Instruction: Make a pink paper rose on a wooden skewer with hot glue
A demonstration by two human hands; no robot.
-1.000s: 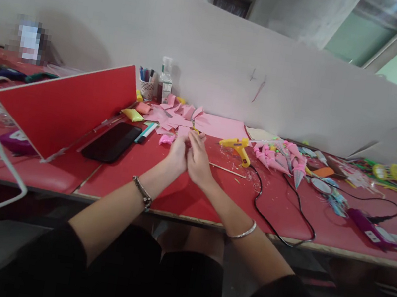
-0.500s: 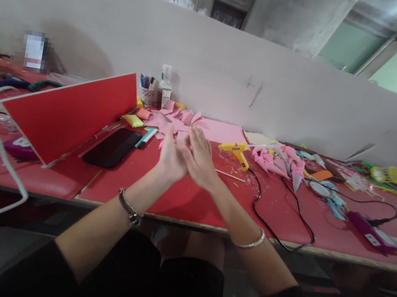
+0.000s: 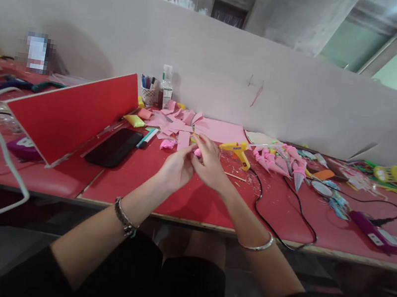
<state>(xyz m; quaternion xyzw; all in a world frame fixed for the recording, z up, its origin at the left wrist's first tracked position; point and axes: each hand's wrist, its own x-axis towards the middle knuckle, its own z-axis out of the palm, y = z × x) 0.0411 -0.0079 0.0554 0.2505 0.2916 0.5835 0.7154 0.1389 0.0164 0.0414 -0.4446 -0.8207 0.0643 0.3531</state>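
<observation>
I hold a small pink lump [image 3: 197, 153] between the fingertips of my left hand [image 3: 176, 169] and my right hand [image 3: 211, 165], and both hands pinch it from each side. My hands touch each other over the red table [image 3: 183, 199], a little way above the middle of it. The pink lump is mostly hidden by my fingers, so I cannot tell its shape. There is a bracelet on each of my wrists. Just past my hands lies another little pink piece [image 3: 166, 144] on the table. Behind that is a pile of pink paper scraps [image 3: 177, 120] and a big flat pink sheet [image 3: 220, 131]. A yellow glue gun [image 3: 238, 150] lies just to the right of my right hand, and its black cord [image 3: 278, 216] runs over the table toward the near edge. Past the glue gun is a bunch of pink cones [image 3: 279, 160] lying close together. To the left of my hands lies a black phone [image 3: 113, 147], with a teal and white marker [image 3: 146, 138] beside it. A red board [image 3: 70, 113] leans up at a slant beside the phone. At the back by the wall stand a cup of pens [image 3: 148, 91] and a clear bottle [image 3: 165, 89], next to each other. A purple thing [image 3: 368, 229] lies far off on the right side of the table.
</observation>
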